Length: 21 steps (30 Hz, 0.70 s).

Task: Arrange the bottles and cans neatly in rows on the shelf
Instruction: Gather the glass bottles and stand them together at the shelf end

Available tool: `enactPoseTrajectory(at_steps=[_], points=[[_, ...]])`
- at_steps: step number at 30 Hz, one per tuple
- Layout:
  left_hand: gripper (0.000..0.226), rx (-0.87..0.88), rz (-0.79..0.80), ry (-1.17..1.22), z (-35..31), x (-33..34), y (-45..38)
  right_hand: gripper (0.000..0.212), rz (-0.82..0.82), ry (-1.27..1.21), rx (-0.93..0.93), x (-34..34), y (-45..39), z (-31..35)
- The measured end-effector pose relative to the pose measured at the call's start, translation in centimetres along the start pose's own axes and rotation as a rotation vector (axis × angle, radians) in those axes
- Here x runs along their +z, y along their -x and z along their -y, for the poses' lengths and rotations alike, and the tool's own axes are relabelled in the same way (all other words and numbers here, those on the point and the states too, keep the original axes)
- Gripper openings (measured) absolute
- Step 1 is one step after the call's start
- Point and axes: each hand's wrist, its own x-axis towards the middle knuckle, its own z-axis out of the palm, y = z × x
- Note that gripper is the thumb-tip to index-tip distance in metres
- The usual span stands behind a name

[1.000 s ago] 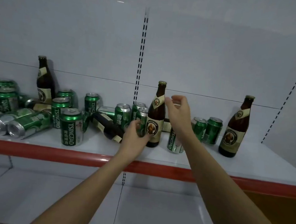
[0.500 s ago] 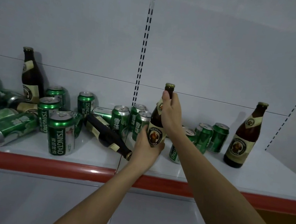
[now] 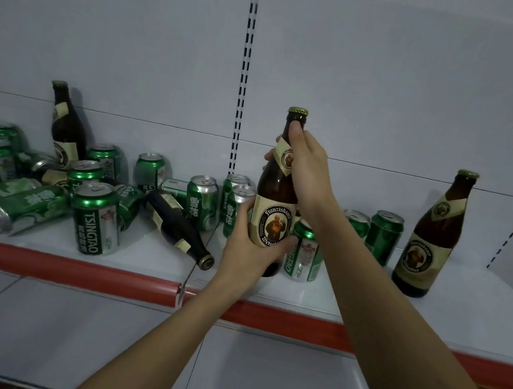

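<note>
A brown beer bottle [image 3: 273, 218] with a cream label is held upright just above the white shelf [image 3: 147, 255]. My left hand [image 3: 249, 250] grips its lower body and my right hand [image 3: 307, 168] wraps its neck. A second brown bottle [image 3: 431, 238] stands at the right. A third bottle [image 3: 65, 130] stands at the back left. A dark bottle [image 3: 179, 227] lies on its side near the shelf's front. Several green cans stand or lie about, among them a front can [image 3: 97, 218] and a can [image 3: 304, 256] behind the held bottle.
The shelf has a red front lip [image 3: 67, 266] and a white back panel with a slotted upright [image 3: 245, 76]. Toppled cans [image 3: 19, 207] crowd the left end. Bare shelf surface shows at the far right [image 3: 475, 299]. A lower white shelf [image 3: 105, 352] lies beneath.
Both hands closed on the middle bottle and lifted it off the shelf, toward me. The camera moved closer and a little left.
</note>
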Motion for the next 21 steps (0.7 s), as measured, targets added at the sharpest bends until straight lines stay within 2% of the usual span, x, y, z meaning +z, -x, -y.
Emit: enactPoseTrajectory(at_steps=[3, 7, 11, 15, 21], points=[[0.079, 0.018, -0.034, 0.002, -1.0, -0.2, 0.8, 0.04, 0.129, -0.102, 0.047, -0.9, 0.1, 0.5], [0.079, 0.053, -0.072, -0.004, -2.3, -1.3, 1.7, 0.05, 0.298, -0.283, 0.164, -0.5, 1.1, 0.0], [0.078, 0.083, -0.121, -0.078, -3.5, -3.1, 3.3, 0.043, 0.276, -0.419, 0.185, 1.9, 2.3, -0.3], [0.085, 0.086, -0.188, -0.127, -4.2, -5.8, 5.1, 0.044, 0.321, -0.403, 0.152, 5.4, 3.4, 0.1], [0.083, 0.087, -0.304, -0.139, -5.0, -12.6, 7.4, 0.053, 0.43, -0.381, 0.114, 12.9, 5.6, 1.8]])
